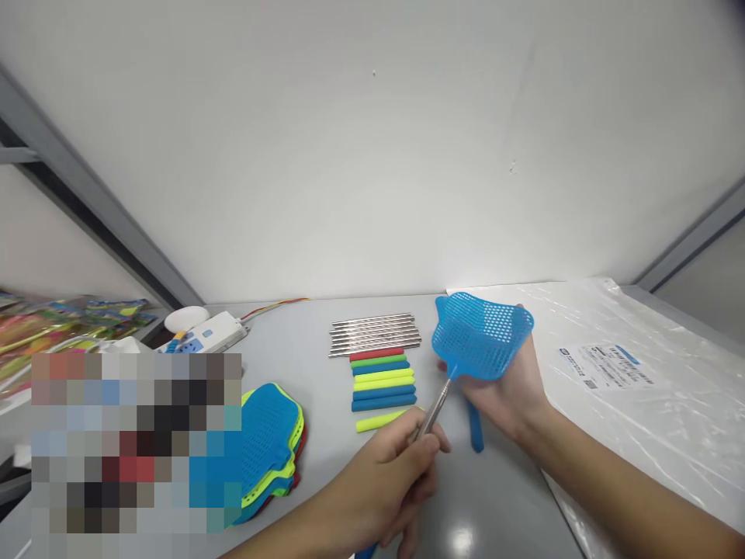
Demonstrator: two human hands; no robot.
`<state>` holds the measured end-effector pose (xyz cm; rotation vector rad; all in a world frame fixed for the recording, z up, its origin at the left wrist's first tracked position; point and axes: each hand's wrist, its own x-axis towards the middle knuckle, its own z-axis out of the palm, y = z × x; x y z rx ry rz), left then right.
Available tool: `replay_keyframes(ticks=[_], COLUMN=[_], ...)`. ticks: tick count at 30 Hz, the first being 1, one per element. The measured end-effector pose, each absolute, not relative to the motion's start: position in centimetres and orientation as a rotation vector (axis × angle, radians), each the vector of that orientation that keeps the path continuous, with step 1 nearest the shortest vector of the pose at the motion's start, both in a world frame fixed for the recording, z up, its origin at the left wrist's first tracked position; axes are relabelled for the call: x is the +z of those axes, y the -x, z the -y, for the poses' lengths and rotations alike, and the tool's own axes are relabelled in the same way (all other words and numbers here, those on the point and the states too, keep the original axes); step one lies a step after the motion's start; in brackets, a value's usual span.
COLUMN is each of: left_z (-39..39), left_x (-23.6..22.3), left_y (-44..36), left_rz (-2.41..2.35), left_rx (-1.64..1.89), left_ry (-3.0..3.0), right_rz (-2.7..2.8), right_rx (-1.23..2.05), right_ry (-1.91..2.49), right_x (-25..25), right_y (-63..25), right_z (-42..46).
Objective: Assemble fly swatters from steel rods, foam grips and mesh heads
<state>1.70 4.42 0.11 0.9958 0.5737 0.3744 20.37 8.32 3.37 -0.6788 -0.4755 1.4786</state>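
My left hand (389, 470) is closed around the thin metal rod (435, 410) of a fly swatter. At the rod's top sits a blue perforated swatter head (480, 335), and my right hand (507, 388) cups that head from behind and below. A blue handle sleeve (476, 427) lies on the table under my right hand. To the left lie a row of bare metal rods (375, 335), a row of red, green, blue and yellow handle sleeves (382, 380), and one loose yellow sleeve (381, 421).
A stack of blue, yellow-green and red swatter heads (272, 442) lies at the left. A white power strip (205, 335) and a white round object (186, 317) sit further back. Clear plastic bags with a label (611, 365) cover the table's right side. A wall stands close behind.
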Motion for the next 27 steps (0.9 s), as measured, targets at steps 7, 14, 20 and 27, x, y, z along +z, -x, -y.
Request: replay_keyframes(ticks=[7, 14, 20, 27], left_z=[-4.7, -3.9, -3.1, -3.8], left_x=[0.7, 0.5, 1.2, 1.5], left_y=[-1.3, -1.2, -1.4, -0.7], left_rz=[-0.583, -0.510, -0.574, -0.515], left_rx=[0.420, 0.451, 0.445, 0.438], left_ry=[-0.954, -0.880, -0.851, -0.808], right_rz=[0.830, 1.033, 0.993, 1.061], right_rx=[1.296, 1.214, 1.170, 1.197], right_ry=[0.987, 1.162, 1.151, 1.079], right_x=[2.3, 2.4, 2.3, 3.0], right_y=[-18.2, -17.7, -16.9, -16.9], right_z=[-6.7, -5.5, -5.0, -5.2])
